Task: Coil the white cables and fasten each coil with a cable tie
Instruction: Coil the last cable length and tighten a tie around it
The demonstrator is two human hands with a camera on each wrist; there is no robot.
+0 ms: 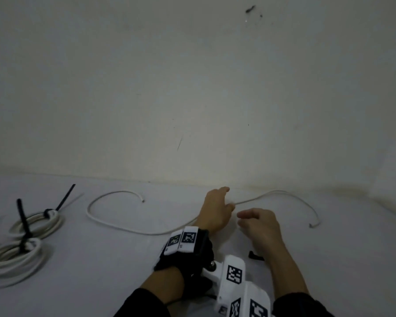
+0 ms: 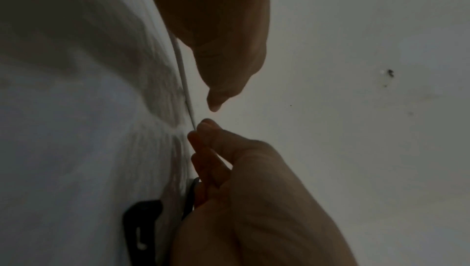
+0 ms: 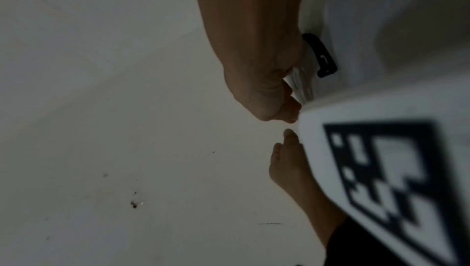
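A loose white cable (image 1: 146, 232) lies uncoiled across the white surface (image 1: 101, 259), running from a curl at the left, under the hands, to a free end at the right, close to the wall (image 1: 192, 88). The left hand (image 1: 216, 210) rests on the cable's middle, fingers reaching forward; whether they actually pinch it I cannot tell (the wrist views are dim and blurred). The right hand (image 1: 260, 225) hovers just beside it, fingers loosely curled and holding nothing. At the far left lie two finished coils (image 1: 36, 223), each cinched with a black cable tie (image 1: 23, 216). A small black clip (image 1: 255, 256) sits on the surface near the right wrist.
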